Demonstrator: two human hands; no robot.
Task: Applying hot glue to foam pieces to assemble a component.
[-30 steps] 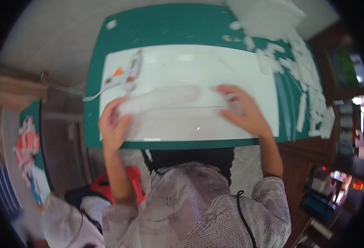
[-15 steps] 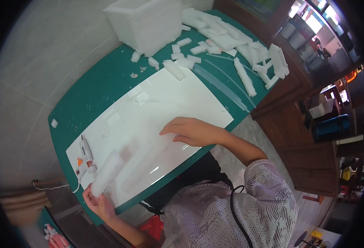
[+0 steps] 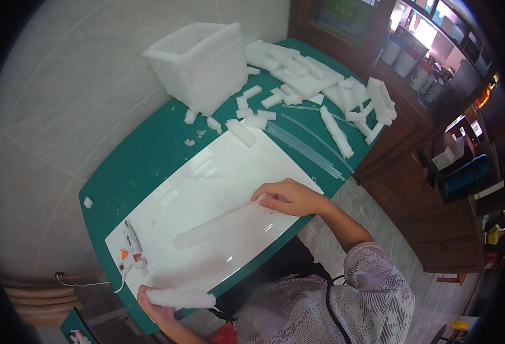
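White strip: long axis roughly along near edge of bench; right hand half-curled at right end, grip unclear. Left hand, near-left corner, clasping foam piece.

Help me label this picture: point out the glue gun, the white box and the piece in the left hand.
Glue gun (image 3: 131, 238): head view, middle of its body.
White box (image 3: 217, 74): head view, outer wall.
Held piece (image 3: 182, 298): head view, middle of its length.
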